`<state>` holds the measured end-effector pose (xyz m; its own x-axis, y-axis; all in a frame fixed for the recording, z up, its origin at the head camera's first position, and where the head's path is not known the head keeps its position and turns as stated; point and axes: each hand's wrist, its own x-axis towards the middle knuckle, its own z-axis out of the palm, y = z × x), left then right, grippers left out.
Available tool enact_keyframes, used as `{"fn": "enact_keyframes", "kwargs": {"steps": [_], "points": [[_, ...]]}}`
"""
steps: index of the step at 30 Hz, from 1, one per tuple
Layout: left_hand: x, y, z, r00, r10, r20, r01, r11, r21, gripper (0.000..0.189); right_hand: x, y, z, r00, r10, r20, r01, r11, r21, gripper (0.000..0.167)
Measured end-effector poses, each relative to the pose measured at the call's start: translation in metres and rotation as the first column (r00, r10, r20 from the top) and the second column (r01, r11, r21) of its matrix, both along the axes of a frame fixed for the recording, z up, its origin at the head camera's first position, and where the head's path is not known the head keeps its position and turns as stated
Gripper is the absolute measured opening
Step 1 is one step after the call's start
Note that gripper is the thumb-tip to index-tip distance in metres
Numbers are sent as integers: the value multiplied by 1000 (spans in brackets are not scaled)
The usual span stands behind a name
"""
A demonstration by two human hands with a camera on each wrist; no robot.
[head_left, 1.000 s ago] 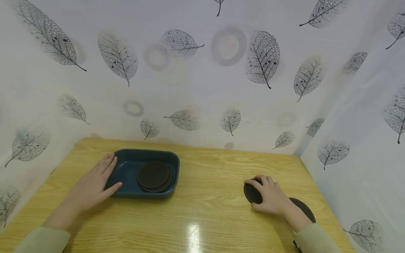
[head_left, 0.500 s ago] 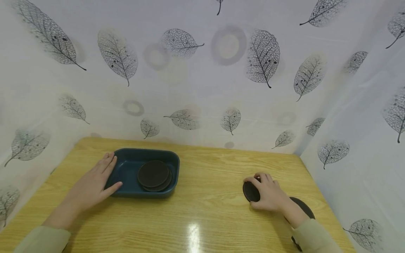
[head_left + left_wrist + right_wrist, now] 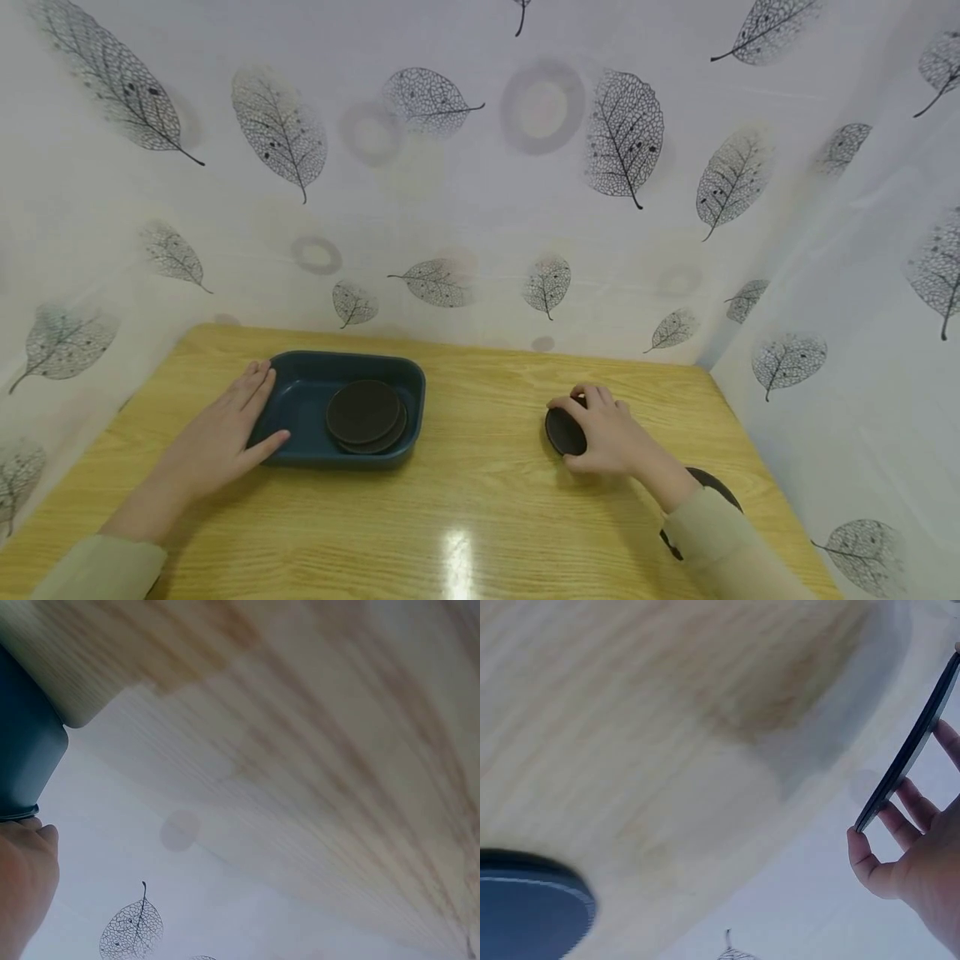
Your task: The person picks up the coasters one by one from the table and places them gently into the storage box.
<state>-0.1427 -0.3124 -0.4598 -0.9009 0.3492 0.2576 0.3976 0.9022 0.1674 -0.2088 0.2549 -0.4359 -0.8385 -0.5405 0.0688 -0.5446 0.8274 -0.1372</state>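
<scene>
A dark blue rectangular tray [image 3: 294, 417] lies at the left of the head view. Inside its right half, two round black coasters [image 3: 363, 412] are stacked slightly off-centre. My left hand [image 3: 213, 442] rests at the tray's left end, fingers fairly straight along the rim and thumb spread over the near corner. Right of the middle, my right hand [image 3: 611, 433] grips another black coaster [image 3: 564, 431] by its edge. The right wrist view shows this thin coaster [image 3: 907, 754] edge-on, tilted, with thumb and fingertips spread along it.
Another round black piece [image 3: 716, 483] lies on the wooden table [image 3: 480, 467] partly behind the right forearm. A second dark edge [image 3: 670, 546] shows beside the right sleeve. Leaf-printed white sheeting [image 3: 480, 208] stands behind the table and at its sides.
My right hand has moved left and a little away from me, taking the coaster with it. The left hand and the tray have stayed in place.
</scene>
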Motion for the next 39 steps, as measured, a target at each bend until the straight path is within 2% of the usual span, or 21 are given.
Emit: {"fn": "enact_keyframes", "kwargs": {"steps": [7,19,25,30,39], "points": [[-1,-1,-1,1000,3,1,-3,1000,-8,96,-11,-26,13,999,48,-4,-48,999,-6,75],[-1,-1,-1,1000,9,9,-9,1000,-17,96,-24,-65,24,994,105,7,-105,994,28,77],[0,0,-1,1000,13,10,-13,1000,-14,96,-31,-87,32,991,134,20,-134,991,11,79],[0,-1,1,1000,14,25,-14,1000,-14,96,-38,-109,40,986,167,-9,-167,986,-3,77],[-2,-1,-1,1000,9,2,-9,1000,-18,95,-47,-150,52,980,201,7,-200,980,-7,82]]}}
